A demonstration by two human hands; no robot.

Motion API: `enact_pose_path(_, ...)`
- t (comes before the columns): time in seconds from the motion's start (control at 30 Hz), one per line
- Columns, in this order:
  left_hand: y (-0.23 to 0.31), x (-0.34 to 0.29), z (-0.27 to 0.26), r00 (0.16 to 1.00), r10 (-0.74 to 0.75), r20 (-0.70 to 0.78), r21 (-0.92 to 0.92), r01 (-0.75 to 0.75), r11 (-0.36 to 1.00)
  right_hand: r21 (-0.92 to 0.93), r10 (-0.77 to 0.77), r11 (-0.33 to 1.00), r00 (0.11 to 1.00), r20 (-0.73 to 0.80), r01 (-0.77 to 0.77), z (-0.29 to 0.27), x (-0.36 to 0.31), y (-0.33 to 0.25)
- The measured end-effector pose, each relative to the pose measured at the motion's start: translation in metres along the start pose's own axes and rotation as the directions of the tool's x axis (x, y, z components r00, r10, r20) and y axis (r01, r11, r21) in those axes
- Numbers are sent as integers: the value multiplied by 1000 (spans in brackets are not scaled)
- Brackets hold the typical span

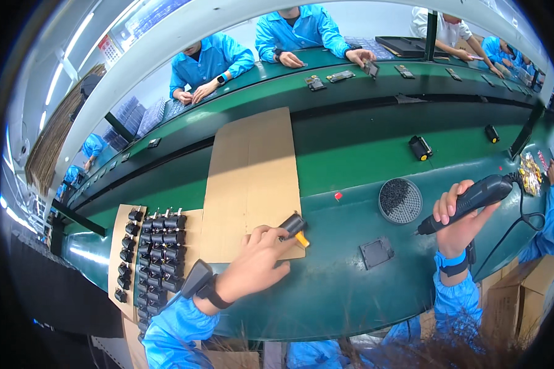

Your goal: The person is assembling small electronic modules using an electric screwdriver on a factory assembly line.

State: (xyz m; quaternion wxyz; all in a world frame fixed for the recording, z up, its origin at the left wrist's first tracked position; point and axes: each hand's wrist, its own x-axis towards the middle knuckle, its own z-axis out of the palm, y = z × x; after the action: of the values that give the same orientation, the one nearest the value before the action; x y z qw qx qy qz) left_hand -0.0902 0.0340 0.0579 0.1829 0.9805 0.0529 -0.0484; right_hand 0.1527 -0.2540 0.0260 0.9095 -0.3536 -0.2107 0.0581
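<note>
My right hand [461, 216] is wrapped round a black electric screwdriver [483, 195], whose tip points down and left over the green bench. A cord runs from its back end. My left hand [258, 257] reaches over the edge of a cardboard sheet [249, 178]. Its fingertips touch a small black device [293, 224] with a yellow part [302, 240], while the thumb stands apart from it. Between my hands a flat dark grey tray-like part [377, 253] lies on the bench. Beyond it sits a round dish [401, 200] of tiny black pieces, probably screws.
Rows of black devices [160, 252] stand on cardboard at the left. Two more with yellow ends [420, 148] rest on the green belt. A small red piece [338, 197] lies near the dish. Co-workers [301, 34] in blue sit across the line. An open carton [523, 295] is at lower right.
</note>
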Motion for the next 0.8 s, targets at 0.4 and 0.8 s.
enact_pose_path(0.4, -20, 76, -3, 917, 387, 94, 352, -395, 849, 21, 34, 999, 999, -3, -34, -7, 4, 4)
enact_pose_path(0.8, 7, 89, 28, 919, 216, -331, -56, -248, 967, 60, 87, 994, 996, -5, -87, -8, 2, 5)
